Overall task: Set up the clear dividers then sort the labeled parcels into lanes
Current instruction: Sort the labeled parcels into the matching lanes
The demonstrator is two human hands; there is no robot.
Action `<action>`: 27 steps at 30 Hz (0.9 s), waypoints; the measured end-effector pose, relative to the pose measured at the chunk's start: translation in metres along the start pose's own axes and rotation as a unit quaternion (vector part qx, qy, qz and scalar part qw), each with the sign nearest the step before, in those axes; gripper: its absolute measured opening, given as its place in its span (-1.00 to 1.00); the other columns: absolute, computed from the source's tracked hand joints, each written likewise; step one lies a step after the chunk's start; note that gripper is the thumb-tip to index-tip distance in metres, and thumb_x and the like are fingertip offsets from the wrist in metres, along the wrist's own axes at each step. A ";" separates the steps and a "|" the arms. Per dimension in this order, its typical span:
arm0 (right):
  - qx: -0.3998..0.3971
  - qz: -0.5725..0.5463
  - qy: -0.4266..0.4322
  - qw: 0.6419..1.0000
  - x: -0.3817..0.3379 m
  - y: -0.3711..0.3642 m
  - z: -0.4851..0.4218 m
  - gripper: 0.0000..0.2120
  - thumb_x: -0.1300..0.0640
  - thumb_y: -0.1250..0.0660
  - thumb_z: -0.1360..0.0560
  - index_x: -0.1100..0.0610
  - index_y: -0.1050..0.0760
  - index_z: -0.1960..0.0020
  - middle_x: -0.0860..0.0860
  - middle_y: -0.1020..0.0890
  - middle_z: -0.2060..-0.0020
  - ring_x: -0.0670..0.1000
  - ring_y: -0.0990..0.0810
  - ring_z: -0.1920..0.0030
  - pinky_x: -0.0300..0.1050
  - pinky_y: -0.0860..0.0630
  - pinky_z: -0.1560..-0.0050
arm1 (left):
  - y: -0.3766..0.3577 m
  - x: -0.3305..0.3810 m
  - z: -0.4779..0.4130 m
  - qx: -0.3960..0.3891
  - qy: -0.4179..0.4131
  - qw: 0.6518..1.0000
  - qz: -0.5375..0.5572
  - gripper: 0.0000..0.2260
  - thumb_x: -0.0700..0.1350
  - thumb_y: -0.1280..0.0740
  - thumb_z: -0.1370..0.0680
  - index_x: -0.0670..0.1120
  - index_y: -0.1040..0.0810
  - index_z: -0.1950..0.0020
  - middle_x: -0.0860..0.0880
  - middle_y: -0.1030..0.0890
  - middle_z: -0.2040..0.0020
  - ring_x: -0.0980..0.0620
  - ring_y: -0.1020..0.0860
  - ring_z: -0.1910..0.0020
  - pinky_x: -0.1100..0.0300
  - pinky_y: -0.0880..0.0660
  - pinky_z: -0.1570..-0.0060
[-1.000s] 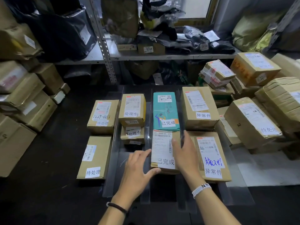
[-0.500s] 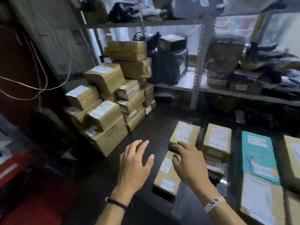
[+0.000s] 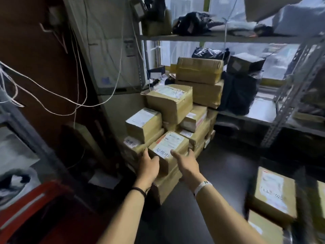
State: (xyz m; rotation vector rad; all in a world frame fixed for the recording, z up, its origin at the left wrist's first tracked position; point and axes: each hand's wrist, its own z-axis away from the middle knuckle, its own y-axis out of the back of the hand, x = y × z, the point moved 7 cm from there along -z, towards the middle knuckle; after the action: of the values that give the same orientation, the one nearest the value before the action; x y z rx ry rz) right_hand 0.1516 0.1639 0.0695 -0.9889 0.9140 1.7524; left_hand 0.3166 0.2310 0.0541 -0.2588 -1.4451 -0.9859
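Note:
A brown parcel (image 3: pixel 168 144) with a white shipping label and a handwritten tag lies on the front of a stack of cardboard boxes (image 3: pixel 169 101) left of centre. My left hand (image 3: pixel 149 164) holds its left side, fingers wrapped round the edge. My right hand (image 3: pixel 186 162) holds its right side, thumb on the top front edge. At the lower right edge lies a sorted labeled parcel (image 3: pixel 272 192), partly cut off. I cannot make out the clear dividers in this view.
More labeled boxes (image 3: pixel 143 124) are piled behind and beside the held parcel. A metal shelf rack (image 3: pixel 290 110) with black bags (image 3: pixel 237 92) stands at the right. Loose white cables (image 3: pixel 52 95) hang at the left. A red object (image 3: pixel 26 208) sits at the lower left.
My view has swung left from the sorted lanes to the box stack. Both hands left the lane parcels, reached forward, and now hold the front parcel of the stack.

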 end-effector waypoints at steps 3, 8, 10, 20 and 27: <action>0.015 0.009 0.029 0.999 0.012 -0.012 -0.028 -0.32 -0.12 -0.39 -0.56 -0.04 -0.20 -0.58 0.01 -0.54 -0.36 0.17 -0.53 -0.33 -0.01 -0.45 -0.30 | -0.014 -0.021 -0.024 -0.005 0.016 1.000 0.006 -0.21 0.09 -0.16 -0.32 0.05 -0.19 -0.59 -0.11 -0.44 -0.45 -0.23 -0.48 -0.37 -0.27 -0.42 -0.34; -0.033 -0.089 0.023 0.995 0.033 -0.009 -0.040 -0.51 0.07 -0.26 -0.65 -0.21 -0.26 -0.52 -0.05 -0.65 -0.25 -0.09 -0.65 0.02 -0.30 -0.53 0.29 | -0.020 -0.012 0.002 -0.014 -0.021 1.000 -0.002 -0.67 -0.10 -0.25 -0.62 -0.05 -0.53 -0.38 0.05 -0.41 -0.22 -0.01 -0.41 -0.35 0.05 -0.34 -0.42; -0.047 -0.108 0.030 0.993 0.037 0.001 -0.031 -0.53 0.18 -0.18 -0.68 -0.22 -0.30 -0.50 -0.06 -0.67 -0.23 -0.12 -0.71 0.03 -0.31 -0.54 0.32 | -0.023 -0.009 0.017 -0.006 -0.041 0.999 0.025 -0.76 -0.01 -0.28 -0.63 0.00 -0.58 -0.26 0.08 -0.44 -0.17 0.03 -0.47 -0.26 0.23 -0.47 -0.24; -0.016 -0.118 0.166 0.979 0.035 0.114 0.038 -0.54 0.11 -0.14 -0.69 -0.29 -0.30 -0.49 -0.19 -0.64 -0.27 -0.04 -0.65 -0.25 0.05 -0.55 -0.21 | -0.068 0.045 0.127 0.020 -0.161 0.983 0.091 -0.94 0.08 -0.38 -0.54 0.23 -0.53 0.03 0.15 -0.60 -0.06 0.15 -0.53 -0.11 0.02 -0.50 -0.18; 0.075 -0.103 0.163 0.978 0.097 0.255 0.119 -0.52 -0.04 -0.16 -0.69 -0.42 -0.17 -0.52 -0.29 -0.59 -0.30 -0.15 -0.63 -0.22 0.08 -0.60 -0.22 | -0.166 0.059 0.253 -0.104 -0.168 0.969 0.148 -0.86 -0.04 -0.39 -0.60 0.09 -0.55 -0.14 0.02 -0.61 -0.18 0.18 -0.60 -0.15 0.27 -0.53 -0.11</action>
State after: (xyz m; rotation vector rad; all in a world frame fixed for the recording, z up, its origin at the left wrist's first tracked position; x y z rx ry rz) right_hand -0.1403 0.2192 0.0730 -1.2441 1.0886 1.3498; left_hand 0.0142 0.2817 0.0852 -0.8048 -1.5499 -0.8740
